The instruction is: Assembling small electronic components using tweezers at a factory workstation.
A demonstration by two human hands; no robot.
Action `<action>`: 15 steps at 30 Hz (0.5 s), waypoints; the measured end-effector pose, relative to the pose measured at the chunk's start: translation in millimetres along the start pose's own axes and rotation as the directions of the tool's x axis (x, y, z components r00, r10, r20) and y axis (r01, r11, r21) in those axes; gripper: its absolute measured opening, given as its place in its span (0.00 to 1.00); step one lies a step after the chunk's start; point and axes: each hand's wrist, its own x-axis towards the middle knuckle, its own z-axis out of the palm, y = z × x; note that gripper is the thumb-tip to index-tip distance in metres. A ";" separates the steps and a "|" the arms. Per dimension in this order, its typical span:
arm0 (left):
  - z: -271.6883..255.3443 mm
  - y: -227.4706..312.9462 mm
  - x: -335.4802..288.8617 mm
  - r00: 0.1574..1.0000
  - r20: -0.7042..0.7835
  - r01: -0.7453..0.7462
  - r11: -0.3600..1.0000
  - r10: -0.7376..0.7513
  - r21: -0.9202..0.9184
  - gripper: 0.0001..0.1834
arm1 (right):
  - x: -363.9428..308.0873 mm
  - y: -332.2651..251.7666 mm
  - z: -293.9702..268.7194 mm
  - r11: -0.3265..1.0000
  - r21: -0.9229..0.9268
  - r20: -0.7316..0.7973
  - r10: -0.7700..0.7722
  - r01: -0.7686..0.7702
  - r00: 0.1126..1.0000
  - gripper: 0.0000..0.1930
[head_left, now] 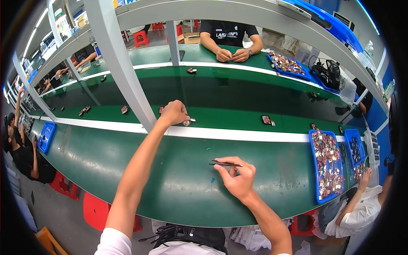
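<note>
My left hand [173, 114] reaches over the white rail [238, 134] at the edge of the green conveyor belt [221, 114]. Its fingers are pinched on a small shiny part [187, 123], mostly covered by the fingertips. Close behind that hand lies a small red-and-black part [161, 109] on the belt. Above the near green worktop [182, 178], my right hand [239, 180] is closed round a pair of dark tweezers [225, 163], their tips pointing left. Further right on the belt sits another red-and-black part [267, 120].
A grey upright post [123, 63] stands left of my left hand. To the right is a blue tray [318, 170] heaped with small parts, beside a smaller blue tray [355, 146]. Across the belt sits a person [231, 40]; others sit at both sides.
</note>
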 end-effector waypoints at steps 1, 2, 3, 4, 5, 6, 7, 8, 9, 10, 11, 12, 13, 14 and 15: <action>-1.9 1.6 -3.0 1.000 -0.003 0.005 1.000 -0.005 0.003 0.09 | -0.2 -0.3 -0.3 1.000 0.001 0.003 0.006 -0.006 1.000 0.09; -3.7 2.9 -6.6 1.000 -0.007 0.011 1.000 -0.011 0.006 0.08 | -0.2 -0.7 0.2 1.000 0.001 0.002 0.006 -0.006 1.000 0.09; -5.9 3.3 -11.6 1.000 -0.008 0.012 1.000 -0.012 0.007 0.08 | 0.2 -1.5 1.4 0.999 0.037 -0.010 0.036 -0.036 0.999 0.10; -9.0 7.4 -20.0 0.999 -0.049 -0.006 0.998 0.003 -0.060 0.08 | 0.4 -1.6 2.0 0.995 0.070 -0.023 0.070 -0.068 0.997 0.10; -9.9 9.5 -27.9 0.996 -0.092 -0.025 0.992 0.014 -0.127 0.07 | 1.7 -3.6 1.4 0.995 0.071 -0.023 0.071 -0.070 0.997 0.10; -7.2 8.8 -34.9 0.996 -0.091 -0.023 0.992 0.012 -0.126 0.07 | 4.0 -7.2 0.2 0.989 0.107 -0.021 0.105 -0.102 0.994 0.09; -6.5 6.6 -46.0 0.988 -0.146 -0.088 0.974 0.058 -0.210 0.07 | 5.7 -11.1 0.9 0.980 0.149 -0.015 0.132 -0.129 0.991 0.08; -1.4 9.0 -55.4 0.975 -0.196 -0.163 0.942 0.107 -0.294 0.07 | 5.6 -9.5 0.5 0.981 0.146 -0.016 0.134 -0.130 0.991 0.08; 3.2 12.2 -68.2 0.975 -0.193 -0.164 0.941 0.109 -0.297 0.07 | 5.4 -7.1 0.6 0.963 0.205 -0.017 0.180 -0.173 0.983 0.08; 7.8 23.6 -84.5 0.982 -0.162 -0.155 0.901 0.097 -0.404 0.07 | 4.1 -3.2 -1.5 0.941 0.258 -0.021 0.232 -0.219 0.972 0.07; 10.9 32.2 -102.3 0.988 -0.133 -0.137 0.854 0.080 -0.502 0.07 | 3.9 -1.4 -2.0 0.941 0.255 -0.022 0.237 -0.223 0.971 0.07; 15.0 38.1 -120.1 0.997 -0.066 -0.078 0.790 0.048 -0.608 0.07 | 3.3 -1.6 -2.6 0.923 0.303 -0.025 0.256 -0.237 0.966 0.07; 18.1 41.8 -135.8 1.000 0.003 -0.013 0.712 0.021 -0.702 0.07 | 3.9 -3.0 -2.2 0.903 0.350 -0.023 0.273 -0.248 0.962 0.07; 22.3 42.4 -148.1 0.999 0.004 -0.021 0.699 0.034 -0.715 0.06 | 3.5 -3.8 -0.8 0.902 0.351 -0.015 0.273 -0.251 0.962 0.07; 22.9 47.3 -159.8 1.000 0.010 -0.002 0.702 0.012 -0.712 0.06 | 3.0 -4.3 0.2 0.899 0.359 -0.015 0.274 -0.251 0.962 0.07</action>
